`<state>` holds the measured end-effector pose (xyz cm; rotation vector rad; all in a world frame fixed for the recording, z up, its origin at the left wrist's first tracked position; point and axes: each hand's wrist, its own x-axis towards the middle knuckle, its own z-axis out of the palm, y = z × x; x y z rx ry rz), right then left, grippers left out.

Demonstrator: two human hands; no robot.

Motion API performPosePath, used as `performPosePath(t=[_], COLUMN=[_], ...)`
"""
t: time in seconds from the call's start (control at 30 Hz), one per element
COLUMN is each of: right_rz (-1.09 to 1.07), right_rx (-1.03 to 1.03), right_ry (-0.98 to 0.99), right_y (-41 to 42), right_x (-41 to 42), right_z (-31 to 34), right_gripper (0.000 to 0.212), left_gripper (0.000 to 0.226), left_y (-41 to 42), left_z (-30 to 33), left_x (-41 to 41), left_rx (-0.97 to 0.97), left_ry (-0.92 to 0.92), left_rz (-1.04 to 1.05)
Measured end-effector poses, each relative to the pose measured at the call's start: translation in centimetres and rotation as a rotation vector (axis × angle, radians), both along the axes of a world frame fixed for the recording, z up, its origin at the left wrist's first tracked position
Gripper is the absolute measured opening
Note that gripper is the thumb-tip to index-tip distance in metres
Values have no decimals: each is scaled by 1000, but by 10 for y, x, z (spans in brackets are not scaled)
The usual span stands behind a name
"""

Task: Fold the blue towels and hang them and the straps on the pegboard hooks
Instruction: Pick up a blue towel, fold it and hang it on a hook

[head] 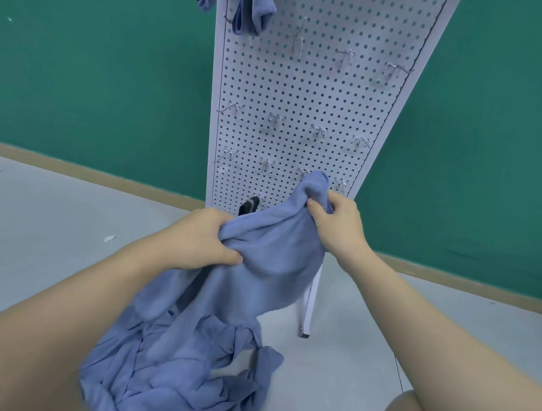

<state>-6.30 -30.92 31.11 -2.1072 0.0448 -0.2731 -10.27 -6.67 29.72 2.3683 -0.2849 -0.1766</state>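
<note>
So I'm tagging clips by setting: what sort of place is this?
Probably a bare staged workroom rather than a home: a freestanding white pegboard with metal hooks, a plain green wall, and a grey floor with blue towels heaped on it.

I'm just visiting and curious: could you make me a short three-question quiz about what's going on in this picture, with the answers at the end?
1. True or false: both hands grip the same blue towel.
2. Where do folded towels already hang on the pegboard? A) at the top B) on the bottom row C) nowhere
3. What lies on the floor below the person's arms?

Key
1. True: the left hand and right hand each hold a bunched part of it.
2. A
3. A heap of blue towels.
</note>
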Motion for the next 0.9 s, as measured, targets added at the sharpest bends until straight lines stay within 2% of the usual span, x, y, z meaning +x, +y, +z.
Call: performPosePath(t=[0.13,0.17,0.2,0.27,0.33,0.43,0.5,0.6,0.7,0.83,0.9], right_rz=[28,39,51,75,90,97,99,122,206,313,387], right_rx=[-60,-72,-83,-100,-108,-116,-121,-139,-152,-144,-179], right_ry=[28,36,43,51,58,68,71,86,151,151,106], right_y=[3,4,5,7,9,10,11,9,10,18,24], right_x=[2,2,2,2,3,5,7,8,8,2,-6], right_z=[-8,-9,-11,-12,-15,-17,-20,-22,-25,-21,-16], right_gripper=[32,32,32,32,31,35,40,36,28,41,40], left_gripper=[4,3,3,25,40,32,25,2,18,16,14], left_y=[-5,-8,-9,-11,-12,-14,-13,-10,-8,-5,-4], left_z=[4,4,4,2,-1,-3,-1,3,7,10,12], left_x=[-2,-2,-3,-6,-8,-10,-9,-6,-3,0,1], left_rx=[-72,-76,-78,-62,37,173,157,-18,-267,-482,-571], left_ry=[-18,-6,10,39,40,-38,-133,-190,-116,-42,-1], left_rz=[-21,-21,-26,-37,-59,-98,-102,-72,29,170,209])
